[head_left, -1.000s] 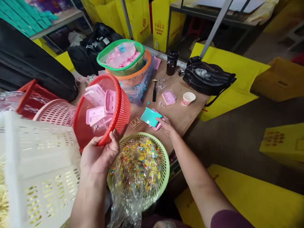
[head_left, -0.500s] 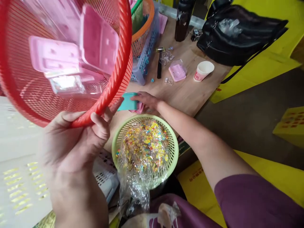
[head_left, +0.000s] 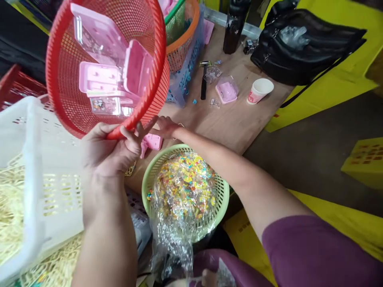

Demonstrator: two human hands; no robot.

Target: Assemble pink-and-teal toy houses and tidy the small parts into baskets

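My left hand is closed on the lower rim of a red mesh basket, holding it tilted with its mouth toward me. Inside lie several pink plastic cases, one pink tray among them, with clear parts. My right hand reaches over the table just beyond the left fingers. Its fingertips are hidden behind my left hand and the basket, so its grip does not show. Close beneath it lies a pink case. Nearer me stands a light green basket with a clear bag of small colourful pieces.
On the wooden table are a hammer, a small pink box, a paper cup, a dark bottle and a black bag. An orange basket stands behind. A white crate is at left.
The red basket has moved away from me and slightly right, along with my left hand. My right hand has shifted left; the teal case near it is out of sight. The pink case now shows.
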